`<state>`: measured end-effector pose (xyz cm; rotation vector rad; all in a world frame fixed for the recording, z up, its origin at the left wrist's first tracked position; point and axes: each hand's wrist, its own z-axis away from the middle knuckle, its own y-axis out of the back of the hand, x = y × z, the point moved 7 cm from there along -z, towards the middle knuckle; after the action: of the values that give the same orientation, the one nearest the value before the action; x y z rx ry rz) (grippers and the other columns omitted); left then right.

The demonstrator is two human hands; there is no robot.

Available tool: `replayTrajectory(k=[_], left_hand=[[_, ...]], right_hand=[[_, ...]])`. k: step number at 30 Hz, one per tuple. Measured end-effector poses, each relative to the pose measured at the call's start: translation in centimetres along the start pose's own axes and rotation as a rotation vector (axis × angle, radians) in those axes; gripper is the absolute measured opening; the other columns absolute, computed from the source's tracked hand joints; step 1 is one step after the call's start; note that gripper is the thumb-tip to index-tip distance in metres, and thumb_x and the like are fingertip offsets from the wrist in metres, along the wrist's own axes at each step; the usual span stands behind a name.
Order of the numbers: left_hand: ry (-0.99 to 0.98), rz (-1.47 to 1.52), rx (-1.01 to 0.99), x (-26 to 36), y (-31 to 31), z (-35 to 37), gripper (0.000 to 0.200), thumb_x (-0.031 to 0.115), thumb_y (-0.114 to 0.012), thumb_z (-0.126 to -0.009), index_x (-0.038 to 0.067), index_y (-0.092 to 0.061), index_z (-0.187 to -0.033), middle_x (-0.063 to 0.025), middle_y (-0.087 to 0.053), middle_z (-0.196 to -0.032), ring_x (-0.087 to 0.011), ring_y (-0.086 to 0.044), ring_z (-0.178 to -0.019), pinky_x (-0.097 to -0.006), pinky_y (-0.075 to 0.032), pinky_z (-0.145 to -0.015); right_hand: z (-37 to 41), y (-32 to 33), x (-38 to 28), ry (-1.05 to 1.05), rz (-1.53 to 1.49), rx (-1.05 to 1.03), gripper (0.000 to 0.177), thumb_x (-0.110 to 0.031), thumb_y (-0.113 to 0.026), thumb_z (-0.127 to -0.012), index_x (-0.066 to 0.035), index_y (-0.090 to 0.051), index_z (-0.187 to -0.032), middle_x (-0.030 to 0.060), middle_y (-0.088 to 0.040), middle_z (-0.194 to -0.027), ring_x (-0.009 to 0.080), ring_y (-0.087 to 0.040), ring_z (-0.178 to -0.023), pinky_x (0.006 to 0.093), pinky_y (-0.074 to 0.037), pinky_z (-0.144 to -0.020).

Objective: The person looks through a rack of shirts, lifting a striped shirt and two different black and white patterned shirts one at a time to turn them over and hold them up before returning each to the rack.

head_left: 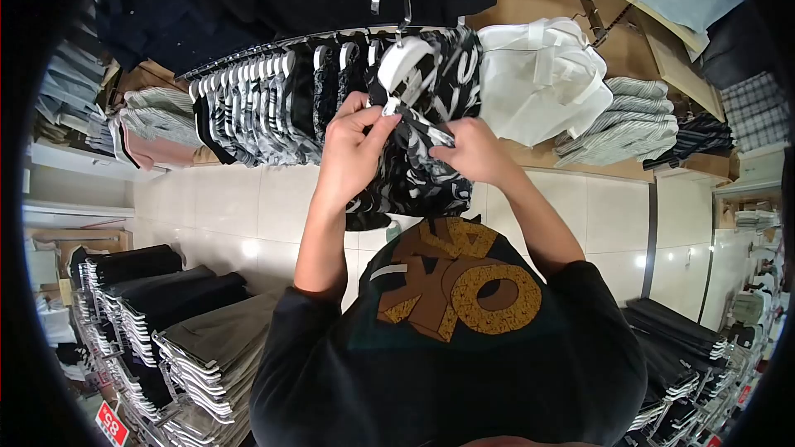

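Note:
In front of my chest hangs a black garment with white and grey brush-stroke print (414,178), on a white hanger (404,64) with a metal hook. My left hand (354,145) pinches a bunched part of its fabric just below the hanger. On the other side, my right hand (470,151) grips a fold of the same garment, thumb pressed toward the left. Part of the cloth between the hands is twisted into a strip. My fingers hide some of it.
Behind the garment runs a metal rail (248,51) with several patterned clothes on white hangers. A white garment (542,74) hangs at right, beside folded striped clothes (625,120). Racks of dark trousers (207,298) stand at lower left, more (675,348) at lower right. Pale tiles (240,207) cover the floor.

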<state>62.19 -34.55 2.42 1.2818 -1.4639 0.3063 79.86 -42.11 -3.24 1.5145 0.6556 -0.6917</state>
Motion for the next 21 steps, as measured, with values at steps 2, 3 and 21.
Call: replayTrajectory(k=[2, 3, 21], left_hand=[[-0.001, 0.089, 0.056, 0.2, 0.5, -0.3, 0.013, 0.007, -0.07, -0.097, -0.006, -0.073, -0.096, -0.0084, -0.061, -0.093, -0.0182, -0.056, -0.082, -0.0298, -0.043, -0.071], [0.016, 0.163, 0.086, 0.1, 0.8, -0.4, 0.014, 0.007, -0.07, -0.098, -0.007, -0.073, -0.097, -0.0071, -0.061, -0.094, -0.0164, -0.055, -0.084, -0.0289, -0.042, -0.073], [-0.072, -0.052, -0.458, 2.8, 0.1, 3.4, 0.02, 0.007, -0.087, -0.077, 0.006, -0.083, -0.096, -0.0069, -0.063, -0.094, -0.0219, -0.061, -0.087, -0.0332, -0.049, -0.076]], right_hand=[[1.0, -2.1, 4.7, 0.05, 0.012, 0.115, 0.03, -0.021, -0.08, -0.088, 0.002, -0.068, -0.103, 0.0176, -0.068, -0.083, 0.0322, -0.068, -0.074, 0.0417, -0.051, -0.07], [1.2, -2.8, 6.1, 0.05, 0.011, 0.118, 0.03, -0.021, -0.08, -0.088, 0.002, -0.068, -0.103, 0.0176, -0.068, -0.083, 0.0322, -0.068, -0.074, 0.0417, -0.051, -0.07], [10.5, 1.8, 11.7, -0.021, -0.343, 0.31, 0.042, -0.027, -0.087, -0.082, -0.004, -0.071, -0.113, 0.0134, -0.074, -0.095, 0.0294, -0.07, -0.084, 0.0362, -0.055, -0.08]])
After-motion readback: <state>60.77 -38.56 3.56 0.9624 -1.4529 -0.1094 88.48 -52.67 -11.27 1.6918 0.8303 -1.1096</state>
